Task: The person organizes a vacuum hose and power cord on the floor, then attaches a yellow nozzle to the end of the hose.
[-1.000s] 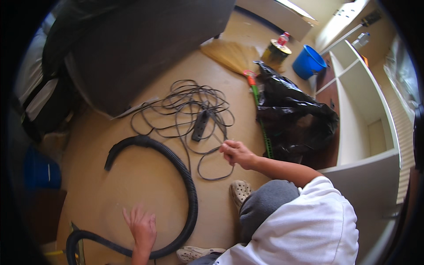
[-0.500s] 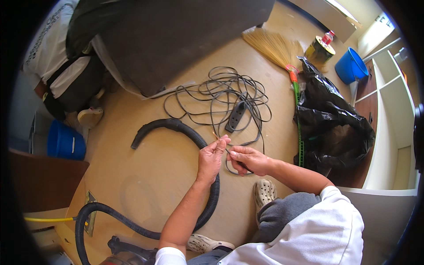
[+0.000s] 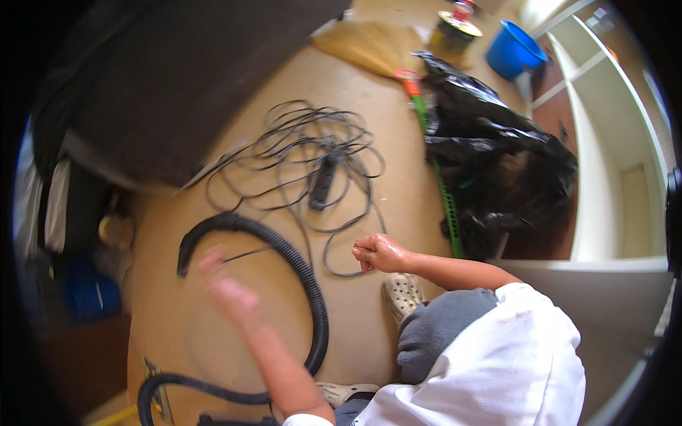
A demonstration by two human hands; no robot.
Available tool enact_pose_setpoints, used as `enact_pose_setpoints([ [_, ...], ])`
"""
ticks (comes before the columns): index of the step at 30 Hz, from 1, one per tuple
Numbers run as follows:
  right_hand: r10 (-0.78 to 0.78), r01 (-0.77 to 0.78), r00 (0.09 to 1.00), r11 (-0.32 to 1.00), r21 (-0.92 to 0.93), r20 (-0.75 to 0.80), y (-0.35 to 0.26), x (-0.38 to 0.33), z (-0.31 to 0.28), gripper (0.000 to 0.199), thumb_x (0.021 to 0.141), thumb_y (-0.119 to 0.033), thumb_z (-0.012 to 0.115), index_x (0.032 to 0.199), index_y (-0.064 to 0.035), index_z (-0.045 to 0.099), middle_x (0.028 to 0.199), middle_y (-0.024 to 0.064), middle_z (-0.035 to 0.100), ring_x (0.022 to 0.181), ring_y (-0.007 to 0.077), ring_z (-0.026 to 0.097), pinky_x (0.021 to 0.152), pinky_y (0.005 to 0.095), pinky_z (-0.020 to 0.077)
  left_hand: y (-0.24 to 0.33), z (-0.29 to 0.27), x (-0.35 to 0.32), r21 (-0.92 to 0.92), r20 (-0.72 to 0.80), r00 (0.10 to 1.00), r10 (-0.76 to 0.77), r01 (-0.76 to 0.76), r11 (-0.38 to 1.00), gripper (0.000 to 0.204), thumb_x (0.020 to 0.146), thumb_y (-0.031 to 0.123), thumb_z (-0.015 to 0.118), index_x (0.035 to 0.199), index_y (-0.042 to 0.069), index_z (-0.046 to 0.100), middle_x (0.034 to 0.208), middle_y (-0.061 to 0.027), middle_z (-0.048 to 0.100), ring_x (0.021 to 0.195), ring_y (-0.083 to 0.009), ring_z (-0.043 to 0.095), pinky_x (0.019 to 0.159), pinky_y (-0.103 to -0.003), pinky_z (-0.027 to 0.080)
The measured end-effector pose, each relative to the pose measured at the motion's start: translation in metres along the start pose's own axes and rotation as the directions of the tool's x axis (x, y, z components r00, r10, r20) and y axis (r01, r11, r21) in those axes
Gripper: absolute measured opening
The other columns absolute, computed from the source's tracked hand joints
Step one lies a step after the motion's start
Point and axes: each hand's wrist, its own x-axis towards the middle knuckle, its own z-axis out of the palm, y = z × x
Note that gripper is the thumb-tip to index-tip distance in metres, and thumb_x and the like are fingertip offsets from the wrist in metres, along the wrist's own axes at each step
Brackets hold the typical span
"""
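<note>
A black extension cord (image 3: 323,183) lies in loose, tangled loops on the floor, its socket block among them. My right hand (image 3: 381,253) is closed at one loop, the cable running into its curled fingers. Smeared by motion, my left hand (image 3: 231,287) is over the floor inside the curve of a black ribbed vacuum hose (image 3: 317,312). A thin dark strand (image 3: 249,254) stretches from near the left fingers toward the hose; whether those fingers hold it cannot be made out.
At right lie a black plastic bag (image 3: 497,153) and a broom (image 3: 369,46), near white shelving (image 3: 604,142). A blue bucket (image 3: 515,51) and a tin (image 3: 453,37) stand farther back. Dark furniture (image 3: 177,78) fills the upper left; another blue bucket (image 3: 92,295) is at left.
My hands were close together over the cable; the left has swung away to the left while the right stays by the loop. The view has shifted, moving the scene left and up.
</note>
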Motion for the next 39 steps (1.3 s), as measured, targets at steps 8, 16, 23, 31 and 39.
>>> enact_pose_setpoints([
  [8,-0.801,0.714,0.564,0.595,-0.370,-0.202,-0.043,0.008,0.002,0.027,0.083,-0.019,0.058,0.106,-0.0060,0.054,0.085,0.0108,0.061,0.085,0.0254,0.056,0.067,0.0352,0.0434,0.036,0.043,-0.019,0.455,0.241,0.895,-0.375,0.237,0.858,0.021,0.088,0.013,0.051,0.075,0.000,0.060,0.093,-0.0081,0.060,0.087,-0.0142,0.052,0.080,-0.027,0.041],
  [16,-0.586,0.576,0.809,0.803,-0.155,-0.032,-0.048,-0.006,0.009,0.009,0.084,-0.017,0.055,0.081,-0.0089,0.057,0.064,-0.0021,0.059,0.069,0.0174,0.056,0.079,0.0402,0.0371,0.033,0.082,-0.066,0.277,0.403,0.876,-0.264,0.158,0.948,0.018,0.087,0.010,0.053,0.073,-0.001,0.058,0.096,-0.0075,0.054,0.088,-0.0141,0.049,0.078,-0.026,0.039],
  [23,-0.739,0.641,0.661,0.648,-0.412,-0.133,-0.036,-0.003,0.006,0.007,0.081,-0.017,0.057,0.076,-0.0121,0.057,0.063,0.0003,0.057,0.070,0.0181,0.056,0.087,0.0447,0.0328,0.032,0.067,-0.039,0.201,0.146,0.961,-0.234,0.203,0.958,0.023,0.091,0.013,0.047,0.072,0.000,0.052,0.095,-0.0055,0.054,0.088,-0.0142,0.047,0.084,-0.027,0.035],
  [31,-0.776,0.658,0.600,0.618,-0.430,-0.196,-0.031,-0.003,-0.002,0.005,0.080,-0.017,0.057,0.077,-0.0142,0.059,0.062,0.0030,0.056,0.069,0.0199,0.057,0.089,0.0499,0.0309,0.026,0.058,-0.041,0.246,0.118,0.946,-0.301,0.266,0.932,0.024,0.092,0.018,0.047,0.083,-0.003,0.057,0.087,-0.0046,0.056,0.083,-0.0126,0.049,0.080,-0.024,0.038],
  [39,-0.819,-0.197,-0.003,0.563,-0.802,-0.574,-0.054,-0.065,-0.185,0.008,0.081,-0.008,0.050,0.083,-0.0039,0.056,0.062,0.0134,0.054,0.059,0.0274,0.056,0.054,0.0370,0.0427,0.028,-0.028,0.001,0.131,-0.233,0.886,-0.400,0.436,0.890,0.036,0.090,0.032,0.050,0.086,-0.003,0.058,0.078,-0.0049,0.056,0.073,-0.0110,0.050,0.070,-0.023,0.042],
])
